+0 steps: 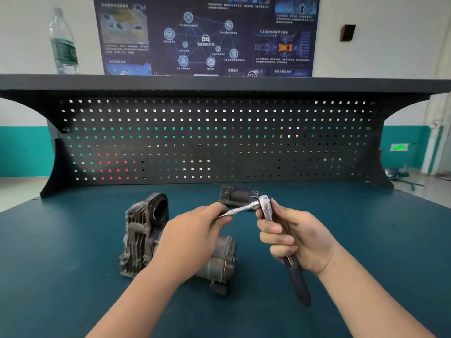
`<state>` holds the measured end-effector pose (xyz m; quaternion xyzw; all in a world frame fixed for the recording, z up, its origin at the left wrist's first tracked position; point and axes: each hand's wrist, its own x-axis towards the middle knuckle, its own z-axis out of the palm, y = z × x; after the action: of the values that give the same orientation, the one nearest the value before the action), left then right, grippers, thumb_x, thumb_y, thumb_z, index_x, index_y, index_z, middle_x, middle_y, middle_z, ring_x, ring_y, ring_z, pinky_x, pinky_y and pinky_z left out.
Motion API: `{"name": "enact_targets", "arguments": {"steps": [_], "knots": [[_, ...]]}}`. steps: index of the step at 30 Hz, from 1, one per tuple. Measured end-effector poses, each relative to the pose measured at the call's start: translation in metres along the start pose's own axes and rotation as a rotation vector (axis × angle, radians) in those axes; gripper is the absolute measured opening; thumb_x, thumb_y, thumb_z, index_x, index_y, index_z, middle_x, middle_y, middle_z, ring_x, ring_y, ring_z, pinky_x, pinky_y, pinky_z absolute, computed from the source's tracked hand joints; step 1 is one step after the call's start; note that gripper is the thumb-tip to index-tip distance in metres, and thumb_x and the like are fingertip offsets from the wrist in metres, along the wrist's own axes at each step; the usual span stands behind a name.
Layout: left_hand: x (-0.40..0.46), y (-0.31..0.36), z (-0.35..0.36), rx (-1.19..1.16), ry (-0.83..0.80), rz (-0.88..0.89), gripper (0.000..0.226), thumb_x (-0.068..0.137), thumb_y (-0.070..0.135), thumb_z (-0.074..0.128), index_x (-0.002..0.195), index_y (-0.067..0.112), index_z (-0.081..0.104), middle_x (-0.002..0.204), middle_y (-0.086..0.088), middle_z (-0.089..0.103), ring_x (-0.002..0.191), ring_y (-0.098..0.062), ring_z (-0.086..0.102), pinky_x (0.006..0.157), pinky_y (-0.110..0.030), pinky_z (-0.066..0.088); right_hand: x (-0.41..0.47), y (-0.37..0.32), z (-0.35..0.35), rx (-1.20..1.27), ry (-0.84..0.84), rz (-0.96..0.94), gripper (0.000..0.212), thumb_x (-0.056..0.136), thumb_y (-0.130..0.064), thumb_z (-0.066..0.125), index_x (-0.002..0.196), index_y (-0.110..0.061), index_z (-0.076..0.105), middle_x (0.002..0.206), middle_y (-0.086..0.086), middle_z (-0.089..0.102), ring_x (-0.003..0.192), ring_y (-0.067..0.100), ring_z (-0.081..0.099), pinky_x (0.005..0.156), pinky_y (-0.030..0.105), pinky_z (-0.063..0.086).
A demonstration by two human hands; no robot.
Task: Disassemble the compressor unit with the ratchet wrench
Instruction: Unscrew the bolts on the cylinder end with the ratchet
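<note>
I see a table [73,240] covered in a dark teal mat, backed by a black pegboard [214,140] with a shelf [219,82] along its top. A water bottle [64,42] stands on the shelf at the left, and a dark poster [207,35] with diagrams hangs on the white wall behind; the wall's lower band is teal.

I am holding the ratchet wrench [275,235] above the table, in front of me. My right hand [297,240] is wrapped around its handle, fingers curled — the black grip sticks out below my palm, pointing down and toward me, while the shiny metal head sits at the top, away from me. A thin, knurled metal extension bar [240,209] runs sideways from the head toward the left, slightly downward, and my left hand [195,232] pinches its free end between thumb and fingers.

The compressor unit [146,237] rests on the table just behind and under my left hand, partly hidden by it. It is grey, worn metal: a ribbed block with a round dark opening at the left end, and a smooth rounded body at the right, so its long axis lies left to right. A smaller dark part [235,195] lies farther back, near the pegboard, apart from the unit.
</note>
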<state>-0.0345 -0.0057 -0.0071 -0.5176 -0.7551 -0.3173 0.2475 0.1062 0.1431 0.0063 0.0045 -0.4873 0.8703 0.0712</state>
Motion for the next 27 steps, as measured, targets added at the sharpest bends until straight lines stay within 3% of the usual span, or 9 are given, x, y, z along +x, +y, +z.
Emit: {"name": "enact_targets", "arguments": {"steps": [6,9,11,13,16,19,23,27], "knots": [[0.000,-0.007,-0.003,-0.034,0.008,0.010,0.022,0.093,0.046,0.044,0.094,0.028,0.058,0.080,0.009,0.061,0.075,-0.017,0.057,0.065,-0.036,0.046,0.002,0.003,0.005,0.029,0.092,-0.023,0.028,0.080,-0.030,0.055,0.074,-0.003,0.060,0.049,-0.001,0.038,0.030,0.004,0.031,0.026,0.014,0.022],[0.003,-0.014,-0.006,-0.062,0.042,-0.048,0.022,0.093,0.043,0.047,0.090,0.025,0.058,0.070,0.009,0.057,0.069,-0.017,0.054,0.062,-0.034,0.045,0.000,-0.008,-0.006,0.080,0.157,-0.121,0.026,0.082,-0.028,0.057,0.074,-0.004,0.062,0.051,0.000,0.040,0.032,0.004,0.032,0.026,0.014,0.024],[0.004,-0.018,-0.007,-0.069,0.055,-0.088,0.020,0.094,0.040,0.048,0.091,0.025,0.059,0.067,0.009,0.054,0.067,-0.016,0.053,0.060,-0.032,0.042,-0.003,-0.018,-0.025,-0.174,0.390,-0.222,0.027,0.088,-0.030,0.055,0.079,-0.005,0.062,0.055,0.003,0.046,0.036,0.008,0.036,0.029,0.016,0.026],[0.005,-0.019,-0.005,-0.118,0.060,-0.117,0.014,0.095,0.033,0.049,0.096,0.024,0.061,0.070,0.011,0.055,0.073,-0.016,0.055,0.063,-0.029,0.040,-0.004,-0.019,-0.046,-0.697,0.739,-0.262,0.029,0.091,-0.033,0.059,0.081,-0.006,0.064,0.062,0.006,0.054,0.045,0.013,0.044,0.038,0.020,0.032],[0.008,-0.016,0.000,-0.168,0.062,-0.121,0.012,0.093,0.015,0.055,0.101,0.015,0.063,0.081,0.011,0.055,0.079,-0.012,0.050,0.068,-0.018,0.030,0.004,-0.007,-0.072,-1.362,1.045,-0.045,0.031,0.091,-0.041,0.058,0.082,-0.013,0.068,0.074,0.005,0.064,0.070,0.023,0.057,0.061,0.027,0.041],[0.007,-0.011,0.004,-0.152,0.053,-0.118,0.006,0.090,0.013,0.060,0.093,0.010,0.064,0.076,0.011,0.049,0.076,-0.012,0.046,0.065,-0.015,0.025,0.015,0.009,-0.085,-1.505,1.130,0.181,0.032,0.090,-0.042,0.059,0.091,-0.012,0.069,0.086,0.008,0.065,0.082,0.028,0.058,0.067,0.030,0.045],[0.002,-0.004,0.011,-0.175,0.066,-0.112,0.007,0.090,0.017,0.060,0.092,0.012,0.066,0.076,0.009,0.051,0.074,-0.012,0.048,0.064,-0.016,0.027,0.025,0.021,-0.093,-1.542,1.106,0.272,0.033,0.088,-0.041,0.061,0.094,-0.009,0.070,0.085,0.010,0.063,0.089,0.028,0.058,0.067,0.029,0.045],[0.001,0.002,0.015,-0.208,0.024,-0.152,0.010,0.092,0.020,0.057,0.092,0.013,0.064,0.076,0.010,0.055,0.074,-0.011,0.049,0.062,-0.017,0.027,0.023,0.018,-0.070,-1.724,1.167,0.367,0.043,0.088,-0.058,0.052,0.094,-0.017,0.067,0.096,0.001,0.058,0.113,0.025,0.041,0.084,0.037,0.037]]}}
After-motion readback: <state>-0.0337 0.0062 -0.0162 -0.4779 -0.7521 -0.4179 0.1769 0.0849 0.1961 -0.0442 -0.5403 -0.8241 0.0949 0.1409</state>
